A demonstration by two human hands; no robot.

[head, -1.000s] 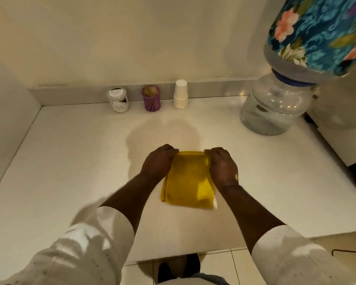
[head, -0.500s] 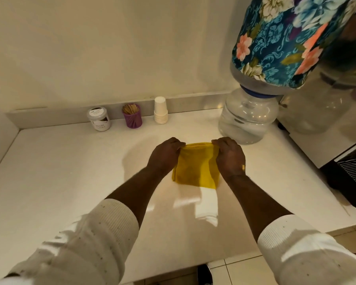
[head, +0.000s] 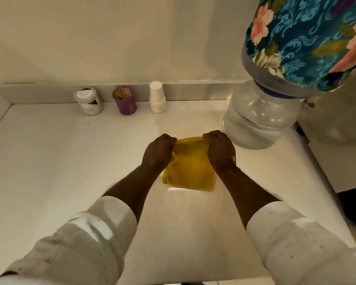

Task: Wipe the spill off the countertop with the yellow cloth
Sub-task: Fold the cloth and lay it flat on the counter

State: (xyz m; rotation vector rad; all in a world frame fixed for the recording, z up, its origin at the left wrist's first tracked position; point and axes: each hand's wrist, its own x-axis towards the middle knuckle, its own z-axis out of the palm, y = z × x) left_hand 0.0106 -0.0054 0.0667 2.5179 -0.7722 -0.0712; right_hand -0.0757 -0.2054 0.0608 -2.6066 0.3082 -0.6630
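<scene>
Head view looks down on my two arms reaching over the white counter (head: 49, 161), and I take the water jug (head: 257, 118) at the far right as my marker. Just left of the jug and a little nearer to me lies the yellow cloth (head: 190, 167), folded into a rough square and flat on the counter. My left hand (head: 157, 154) is curled over the cloth's left far corner, fingers bent and pinching its edge; my right hand (head: 220, 152) does the same on the right far corner, knuckles up, fingertips hooked over the far hem. The right hand sits near the jug's base but apart from it. Between my hands the cloth's middle shows bare, and its near edge lies straight across between my forearms. Right at that near edge a small wet gleam (head: 178, 189) shines on the counter, touching the cloth. Both white sleeves (head: 103, 233) are pushed up to the forearm. Above the jug a floral cover (head: 308, 38) in blue, with pink flowers, wraps the bottle upended on it. Far left of the jug, along the back ledge, stand three things in a row: a stack of white cups (head: 157, 97) nearest it, then a purple holder (head: 125, 101) full of toothpicks, then a jar (head: 88, 101) with a pale lid.
</scene>
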